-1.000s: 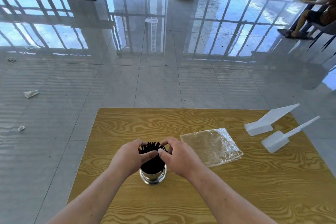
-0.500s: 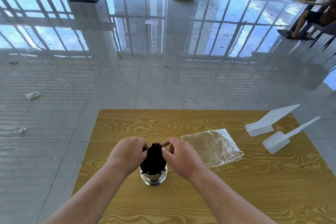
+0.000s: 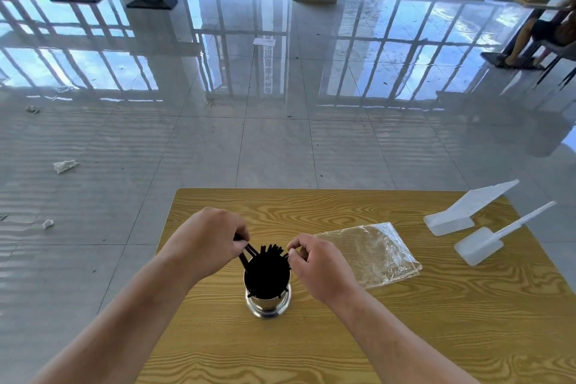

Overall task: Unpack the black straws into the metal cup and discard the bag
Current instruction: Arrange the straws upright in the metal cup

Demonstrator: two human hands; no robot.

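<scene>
A shiny metal cup (image 3: 268, 304) stands on the wooden table (image 3: 405, 337), packed with black straws (image 3: 266, 271) that stick up out of it. My left hand (image 3: 208, 245) is on the cup's left side, its fingers closed around a couple of straws that lean out to the left. My right hand (image 3: 321, 268) is on the right side, thumb and fingertips pinching at the straw tips by the rim. The clear plastic bag (image 3: 371, 251) lies flat and empty-looking on the table, just right of my right hand.
Two white plastic scoop-like pieces (image 3: 464, 212) (image 3: 486, 240) lie at the table's far right. Crumpled paper scraps (image 3: 64, 165) lie on the glossy tiled floor to the left. A seated person's legs (image 3: 530, 37) show far right.
My hands have drawn apart from cupping the straw bundle. The left hand now pulls a couple of straws outward to the left; the right has shifted to the straw tips on the right.
</scene>
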